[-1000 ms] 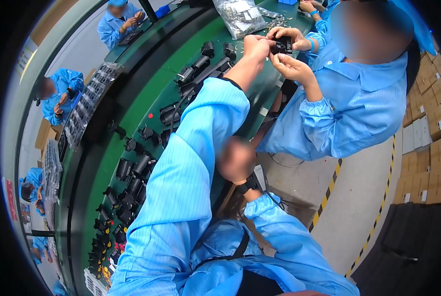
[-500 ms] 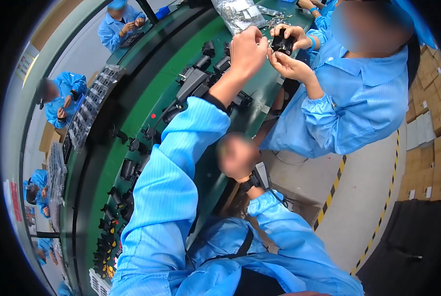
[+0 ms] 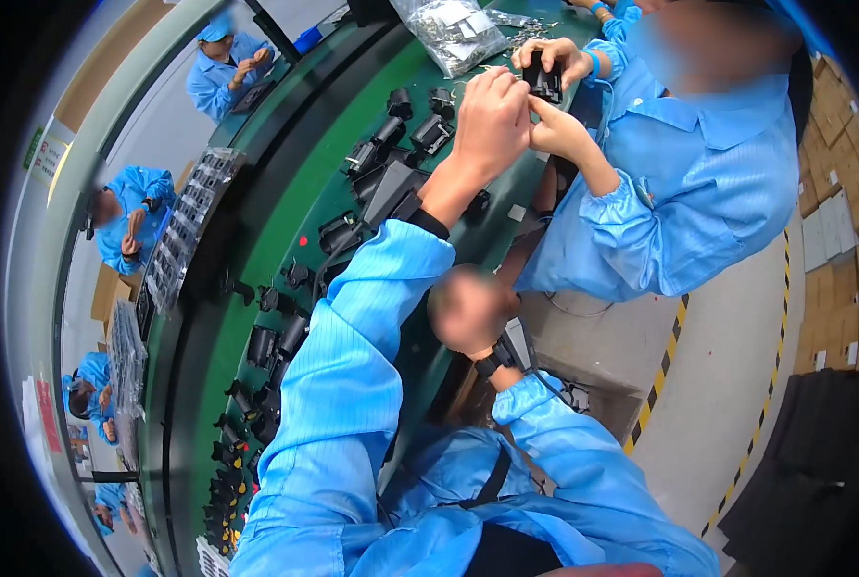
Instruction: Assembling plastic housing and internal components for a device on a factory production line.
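My left hand (image 3: 490,123) is stretched out over the green bench, its fingers curled together; whatever they grip, if anything, is hidden. Its fingertips come up against a co-worker's hand (image 3: 561,132). That person holds a black plastic housing (image 3: 545,87) in both hands, just right of my fingers. Close to my body, by the bench edge, is my right hand (image 3: 466,310). It is blurred over, so its fingers cannot be made out. A dark band (image 3: 493,362) circles my right wrist, next to a grey device (image 3: 518,341).
Several black cylindrical parts (image 3: 262,346) line the green bench (image 3: 256,226). A grey-black tool-like body (image 3: 391,192) lies beneath my left forearm. A clear bag (image 3: 456,37) and loose metal pieces (image 3: 535,29) occupy the far end. Cartons (image 3: 838,298) are stacked at the right.
The black housing has tilted in the co-worker's hands, and their lower hand now meets my left fingertips. My view has shifted slightly; my right hand stays about where it was.
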`<state>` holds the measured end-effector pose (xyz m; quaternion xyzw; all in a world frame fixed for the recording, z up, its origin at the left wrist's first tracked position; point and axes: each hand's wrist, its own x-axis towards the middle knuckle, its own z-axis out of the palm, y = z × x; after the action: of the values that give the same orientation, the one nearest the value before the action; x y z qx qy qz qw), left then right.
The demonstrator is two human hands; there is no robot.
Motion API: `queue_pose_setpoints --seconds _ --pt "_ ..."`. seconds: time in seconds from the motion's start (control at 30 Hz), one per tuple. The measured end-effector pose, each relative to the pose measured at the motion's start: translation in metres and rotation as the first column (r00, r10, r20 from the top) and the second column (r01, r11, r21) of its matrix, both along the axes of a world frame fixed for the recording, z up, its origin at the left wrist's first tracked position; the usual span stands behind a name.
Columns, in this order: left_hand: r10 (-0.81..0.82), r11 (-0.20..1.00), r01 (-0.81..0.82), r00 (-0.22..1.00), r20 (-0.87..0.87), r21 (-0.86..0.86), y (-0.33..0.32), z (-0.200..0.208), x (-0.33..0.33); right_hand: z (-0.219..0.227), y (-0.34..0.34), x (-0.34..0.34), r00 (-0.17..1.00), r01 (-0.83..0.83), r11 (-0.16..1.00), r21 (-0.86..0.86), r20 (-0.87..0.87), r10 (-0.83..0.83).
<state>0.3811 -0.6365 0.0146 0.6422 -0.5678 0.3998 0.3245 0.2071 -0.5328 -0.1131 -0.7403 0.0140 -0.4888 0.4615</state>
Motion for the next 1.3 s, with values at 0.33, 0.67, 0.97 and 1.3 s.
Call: queue_pose_setpoints --seconds 0.33,0.67,0.97,1.3 --pt "-0.045 0.999 0.045 0.999 0.014 -0.006 -0.008 0.026 0.011 0.004 -0.001 -0.001 0.999 0.026 1.0 0.01 0.026 -0.026" --pt "-0.151 0.983 0.144 0.987 0.053 0.117 -0.014 0.018 0.021 0.001 -0.001 -0.003 1.0 0.007 1.0 0.012 0.013 -0.007" --pt "-0.153 0.965 0.125 0.982 0.107 0.23 -0.021 0.02 0.022 0.003 -0.001 -0.002 0.997 0.036 0.999 0.023 0.06 -0.037" --pt "-0.262 0.963 0.255 0.961 0.082 0.088 -0.021 0.023 0.018 0.0 -0.001 -0.003 0.999 0.031 0.998 0.046 0.028 -0.032"
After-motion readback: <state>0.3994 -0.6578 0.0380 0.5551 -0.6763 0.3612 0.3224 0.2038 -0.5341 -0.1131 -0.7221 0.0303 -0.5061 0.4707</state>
